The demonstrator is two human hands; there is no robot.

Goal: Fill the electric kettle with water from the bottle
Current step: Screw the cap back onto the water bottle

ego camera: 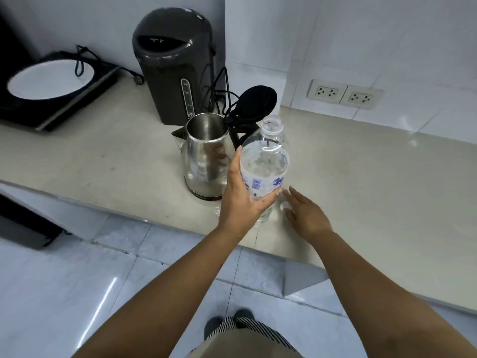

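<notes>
A steel electric kettle (206, 153) stands on the counter with its black lid (255, 103) swung open to the back right. My left hand (242, 197) grips a clear plastic water bottle (265, 161), uncapped and held upright just right of the kettle, above the counter's front edge. My right hand (305, 213) hovers low over the counter with fingers spread, right beside a small white bottle cap (284, 205) lying on the surface.
A tall dark hot-water dispenser (173, 63) stands behind the kettle with black cords (219, 89) trailing beside it. At far left sits a black induction cooktop (59, 99) carrying a white plate (49, 78). Two wall sockets (344, 94) are at the right. The counter (374, 177) ends above a tiled floor.
</notes>
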